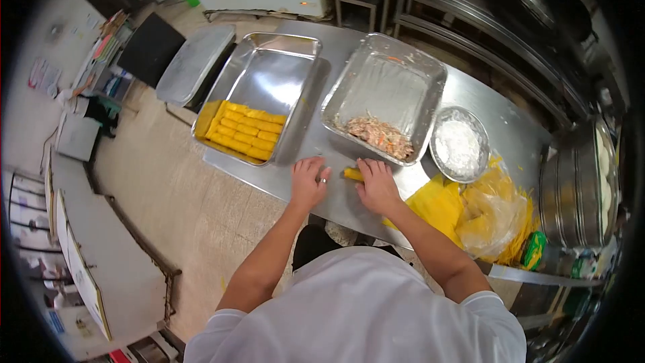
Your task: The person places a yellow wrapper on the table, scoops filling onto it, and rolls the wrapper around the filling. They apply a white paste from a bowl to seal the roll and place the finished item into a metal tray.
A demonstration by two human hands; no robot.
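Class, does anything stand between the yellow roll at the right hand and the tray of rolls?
Yes: the left hand rests on the table between the yellow roll and the tray, whose raised side wall stands beyond. Nothing visible separates the right hand from the roll.

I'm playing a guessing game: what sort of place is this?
Probably a big kitchen, maybe a restaurant's. There's a long steel table, a tray part-filled with rows of yellow rolls, and a tub holding chopped food.
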